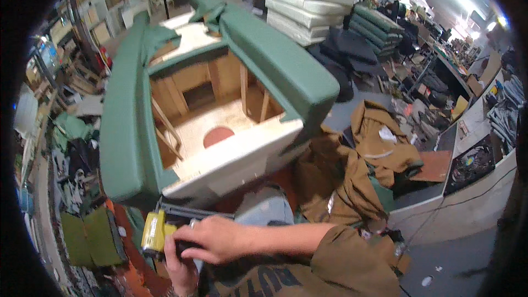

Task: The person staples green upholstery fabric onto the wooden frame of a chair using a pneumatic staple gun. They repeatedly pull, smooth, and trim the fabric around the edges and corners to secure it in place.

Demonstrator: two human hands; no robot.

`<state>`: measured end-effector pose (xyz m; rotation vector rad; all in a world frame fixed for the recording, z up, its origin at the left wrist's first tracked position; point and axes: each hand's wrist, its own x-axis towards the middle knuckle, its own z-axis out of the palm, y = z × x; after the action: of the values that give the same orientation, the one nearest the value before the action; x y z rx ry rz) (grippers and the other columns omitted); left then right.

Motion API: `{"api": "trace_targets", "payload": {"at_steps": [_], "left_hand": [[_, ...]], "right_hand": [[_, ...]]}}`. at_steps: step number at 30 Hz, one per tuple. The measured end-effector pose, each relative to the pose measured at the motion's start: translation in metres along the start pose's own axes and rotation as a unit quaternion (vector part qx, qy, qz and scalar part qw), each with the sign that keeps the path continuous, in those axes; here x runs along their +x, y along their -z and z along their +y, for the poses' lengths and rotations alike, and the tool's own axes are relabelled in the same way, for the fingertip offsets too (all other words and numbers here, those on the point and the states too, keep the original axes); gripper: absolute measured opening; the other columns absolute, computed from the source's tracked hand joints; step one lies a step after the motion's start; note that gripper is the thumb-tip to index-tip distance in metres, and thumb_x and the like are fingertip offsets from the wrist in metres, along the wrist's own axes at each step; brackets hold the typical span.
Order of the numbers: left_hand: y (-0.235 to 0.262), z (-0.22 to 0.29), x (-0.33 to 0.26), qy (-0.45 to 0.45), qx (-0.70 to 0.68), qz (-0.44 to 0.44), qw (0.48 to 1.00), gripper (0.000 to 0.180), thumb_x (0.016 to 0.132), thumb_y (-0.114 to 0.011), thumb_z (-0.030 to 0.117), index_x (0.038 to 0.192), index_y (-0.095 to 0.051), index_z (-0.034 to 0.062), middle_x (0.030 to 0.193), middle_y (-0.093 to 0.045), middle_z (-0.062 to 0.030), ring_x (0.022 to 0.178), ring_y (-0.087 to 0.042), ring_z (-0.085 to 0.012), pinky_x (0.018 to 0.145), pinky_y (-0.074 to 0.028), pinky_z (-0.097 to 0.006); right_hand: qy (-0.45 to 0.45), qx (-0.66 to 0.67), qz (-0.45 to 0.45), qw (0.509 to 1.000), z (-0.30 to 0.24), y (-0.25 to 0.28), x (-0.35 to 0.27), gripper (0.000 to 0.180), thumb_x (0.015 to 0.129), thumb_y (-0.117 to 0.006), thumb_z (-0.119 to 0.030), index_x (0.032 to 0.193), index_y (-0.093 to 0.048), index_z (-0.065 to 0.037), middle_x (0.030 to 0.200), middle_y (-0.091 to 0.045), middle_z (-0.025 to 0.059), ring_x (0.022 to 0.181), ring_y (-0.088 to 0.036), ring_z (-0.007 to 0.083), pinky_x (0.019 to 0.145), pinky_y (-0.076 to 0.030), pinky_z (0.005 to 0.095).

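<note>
Close to my body I hold a yellow staple gun (154, 232) with a long grey magazine. My right hand (213, 238) reaches in from the right and is closed over the gun's dark handle. My left hand (182, 269) is below it, its fingers raised against the handle; its grip is partly hidden. Just beyond the gun stands a sofa frame (234, 160), with green upholstery (275, 58) over both arms and pale bare board along the near edge. Its open middle shows wooden braces and a round reddish patch. Loose green fabric (159, 38) bunches at the far end.
Brown cloth (352, 181) lies heaped right of the frame. White cushions (311, 0) are stacked behind, with green ones (377, 27) beside them. A folded olive piece (92, 237) lies at left. A cluttered workbench (484, 181) with a cable stands at right.
</note>
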<state>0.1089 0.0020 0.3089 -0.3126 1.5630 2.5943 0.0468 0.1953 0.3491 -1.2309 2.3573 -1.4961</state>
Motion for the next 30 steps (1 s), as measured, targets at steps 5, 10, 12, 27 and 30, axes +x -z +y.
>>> {"api": "trace_targets", "payload": {"at_steps": [5, 10, 12, 27, 30], "left_hand": [[-0.018, -0.037, 0.002, 0.172, -0.105, -0.022, 0.979, 0.04, 0.11, -0.056, 0.041, 0.127, -0.065, 0.0063, 0.118, -0.073, -0.0066, 0.108, -0.073, -0.0201, 0.095, -0.06, -0.04], [-0.051, -0.054, 0.008, 0.276, 0.002, -0.063, 0.959, 0.04, 0.111, -0.054, 0.041, 0.122, -0.065, 0.0045, 0.117, -0.073, -0.0088, 0.111, -0.074, -0.0231, 0.09, -0.064, -0.043], [-0.065, -0.057, 0.021, 0.275, 0.004, -0.099, 0.956, 0.039, 0.111, -0.056, 0.041, 0.121, -0.065, 0.005, 0.116, -0.072, -0.0088, 0.114, -0.074, -0.0234, 0.088, -0.062, -0.04], [-0.073, -0.073, 0.036, 0.121, 0.052, -0.136, 0.982, 0.032, 0.112, -0.057, 0.026, 0.134, -0.057, 0.0028, 0.127, -0.065, -0.0094, 0.123, -0.068, -0.0252, 0.106, -0.057, -0.045], [-0.07, -0.072, 0.035, 0.083, 0.061, -0.159, 0.982, 0.03, 0.112, -0.055, 0.022, 0.133, -0.056, 0.0016, 0.126, -0.065, -0.0108, 0.123, -0.068, -0.0256, 0.11, -0.054, -0.045]], "right_hand": [[-0.009, 0.088, 0.068, 0.994, 0.028, 0.005, -0.091, 0.06, 0.089, -0.087, -0.022, 0.141, -0.063, -0.004, 0.151, -0.061, 0.0244, 0.129, -0.067, 0.0422, 0.106, -0.056, 0.0464], [-0.224, -0.099, 0.065, 0.967, -0.015, 0.031, -0.158, 0.087, 0.08, -0.094, -0.03, 0.153, -0.053, -0.008, 0.162, -0.047, 0.0204, 0.138, -0.059, 0.0441, 0.112, -0.053, 0.048], [-0.391, -0.133, -0.061, 0.909, -0.022, 0.049, -0.164, 0.098, 0.076, -0.092, -0.029, 0.16, -0.044, -0.014, 0.162, -0.042, 0.0213, 0.131, -0.062, 0.0446, 0.105, -0.056, 0.0501], [-0.783, -0.16, -0.185, 0.572, 0.104, 0.009, -0.359, 0.039, 0.097, -0.072, -0.038, 0.118, -0.081, -0.006, 0.128, -0.076, 0.0199, 0.116, -0.075, 0.0367, 0.098, -0.059, 0.0477], [-0.725, -0.168, -0.034, 0.667, 0.117, -0.014, -0.382, 0.039, 0.102, -0.067, -0.039, 0.099, -0.081, -0.002, 0.101, -0.081, 0.0201, 0.1, -0.078, 0.0313, 0.084, -0.062, 0.0449]]}}
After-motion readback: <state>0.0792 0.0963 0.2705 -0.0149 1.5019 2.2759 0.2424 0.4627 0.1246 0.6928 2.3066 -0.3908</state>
